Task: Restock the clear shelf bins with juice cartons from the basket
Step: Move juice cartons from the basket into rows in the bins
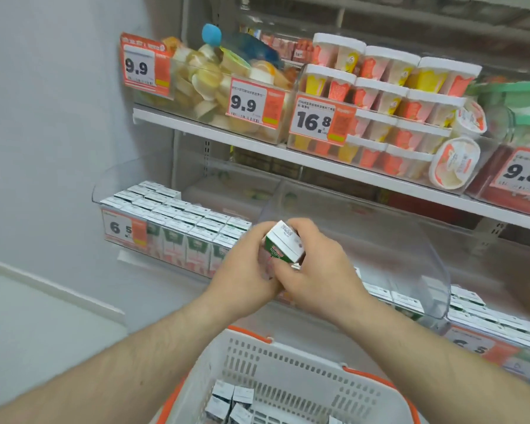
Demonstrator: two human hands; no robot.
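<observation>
Both my hands hold one small white-and-green juice carton (284, 244) in front of the lower shelf. My left hand (245, 267) grips it from the left and my right hand (322, 270) wraps it from the right. Behind my hands stands a clear shelf bin (380, 249), its front part bare; its right part holds several cartons. A second clear bin (172, 209) to the left is packed with cartons. Below, a white basket with orange rim (288, 371) holds several more cartons (233, 402).
The upper shelf (257, 145) carries clear bins of fruit cups and stacked white-lidded tubs (389, 96), with orange price tags in front. A grey wall (43, 117) lies to the left. More cartons (487, 319) fill a bin at the lower right.
</observation>
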